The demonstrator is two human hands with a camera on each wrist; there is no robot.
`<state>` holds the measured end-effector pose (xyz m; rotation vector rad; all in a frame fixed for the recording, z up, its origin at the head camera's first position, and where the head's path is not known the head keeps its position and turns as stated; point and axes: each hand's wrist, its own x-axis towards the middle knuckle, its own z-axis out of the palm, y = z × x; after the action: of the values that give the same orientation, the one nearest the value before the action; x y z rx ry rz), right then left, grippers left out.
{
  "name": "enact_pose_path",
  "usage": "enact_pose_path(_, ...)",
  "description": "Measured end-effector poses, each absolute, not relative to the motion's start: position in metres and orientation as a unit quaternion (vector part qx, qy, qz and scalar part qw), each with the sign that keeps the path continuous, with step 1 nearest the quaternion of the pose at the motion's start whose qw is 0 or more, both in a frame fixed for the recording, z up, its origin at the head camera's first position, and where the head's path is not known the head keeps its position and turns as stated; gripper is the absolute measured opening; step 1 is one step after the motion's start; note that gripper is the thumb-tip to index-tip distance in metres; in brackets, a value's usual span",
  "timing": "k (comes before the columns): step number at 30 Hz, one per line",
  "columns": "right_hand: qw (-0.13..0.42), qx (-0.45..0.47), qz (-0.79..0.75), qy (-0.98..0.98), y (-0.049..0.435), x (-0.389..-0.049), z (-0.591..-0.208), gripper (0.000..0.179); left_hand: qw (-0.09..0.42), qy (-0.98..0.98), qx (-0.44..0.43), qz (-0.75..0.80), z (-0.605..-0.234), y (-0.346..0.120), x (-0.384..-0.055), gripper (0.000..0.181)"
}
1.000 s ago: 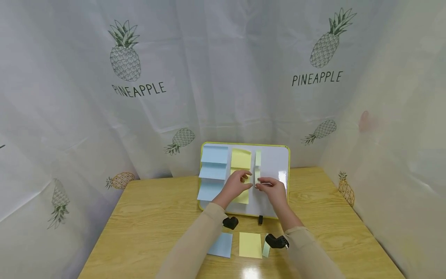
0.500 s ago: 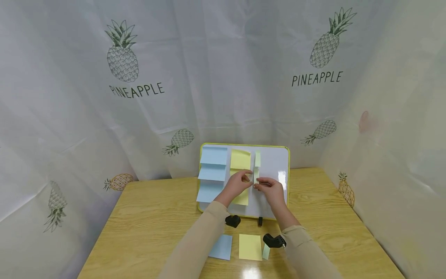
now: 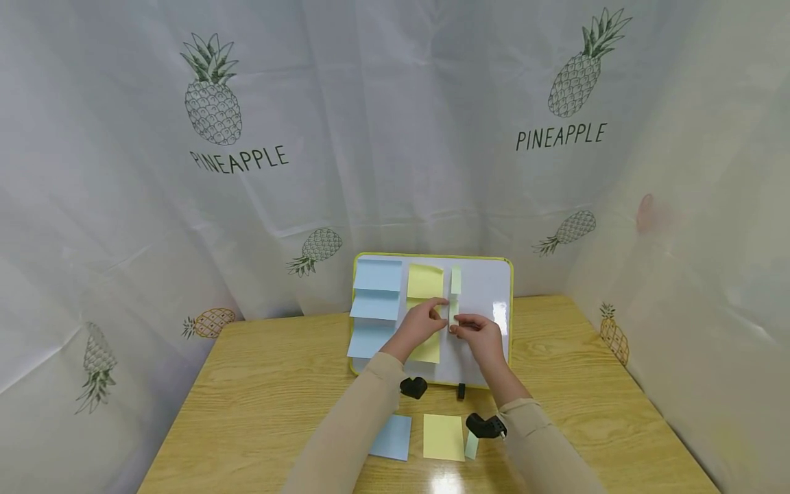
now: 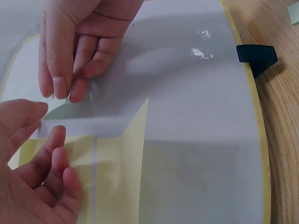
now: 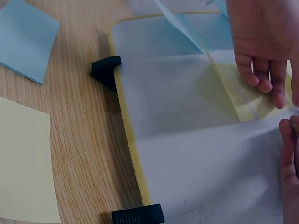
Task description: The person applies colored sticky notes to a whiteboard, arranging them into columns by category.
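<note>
A narrow pale-green sticky note (image 3: 454, 310) stands against the whiteboard (image 3: 478, 288), below another green sticky note (image 3: 456, 280). My left hand (image 3: 421, 326) pinches its upper left end between thumb and index finger, the other fingers loosely curled over the yellow sticky notes (image 3: 426, 281). Lower on the strip, my right hand (image 3: 484, 339) pinches it from the right side. In the left wrist view, the green strip (image 4: 70, 111) shows between the two hands' fingertips. Fingers partly hide the lower yellow notes.
Blue sticky notes (image 3: 376, 304) hang in a column at the board's left. Before the board lie a blue pad (image 3: 393, 438), a yellow pad (image 3: 443, 437) and a narrow green pad (image 3: 472, 447). Black clips (image 5: 106, 70) hold the board's lower edge. A pineapple-print curtain (image 3: 401, 137) hangs behind.
My left fingertips have shifted slightly up and toward the green sticky note. The right hand's pinch on it stays almost in place; the head view has moved a little.
</note>
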<state>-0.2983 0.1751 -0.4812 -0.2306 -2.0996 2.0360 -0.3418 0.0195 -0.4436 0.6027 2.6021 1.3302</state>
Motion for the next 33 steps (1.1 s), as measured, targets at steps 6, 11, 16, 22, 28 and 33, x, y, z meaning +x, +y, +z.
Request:
enact_pose_path(6,0.101,-0.081,0.687,-0.715,0.1745,-0.2985,-0.4808,0.025,0.083,0.867,0.197,0.451,-0.4429,0.0202,-0.3407,0.046)
enact_pose_path(11,0.098,-0.079,0.686,-0.717,0.1742,-0.2986,-0.4793,0.024,0.093,0.858,0.196,0.465,-0.4451,0.0211,-0.3399,0.050)
enact_pose_path(16,0.100,-0.072,0.683,-0.720,0.1745,-0.2995,-0.4794,0.024,0.096,0.853,0.195,0.474,-0.4479,0.0216,-0.3410,0.051)
enact_pose_path(22,0.095,-0.073,0.672,-0.731,0.1752,-0.3003,-0.4797,0.023,0.101,0.849,0.193,0.481,-0.4484,0.0224,-0.3418,0.053)
enact_pose_path(28,0.090,-0.077,0.669,-0.734,0.1748,-0.3006,-0.4794,0.024,0.101,0.850,0.191,0.480,-0.4471,0.0233,-0.3409,0.053)
enact_pose_path(33,0.090,-0.080,0.666,-0.736,0.1742,-0.3006,-0.4798,0.023,0.105,0.848,0.190,0.483,-0.4470,0.0239,-0.3404,0.053)
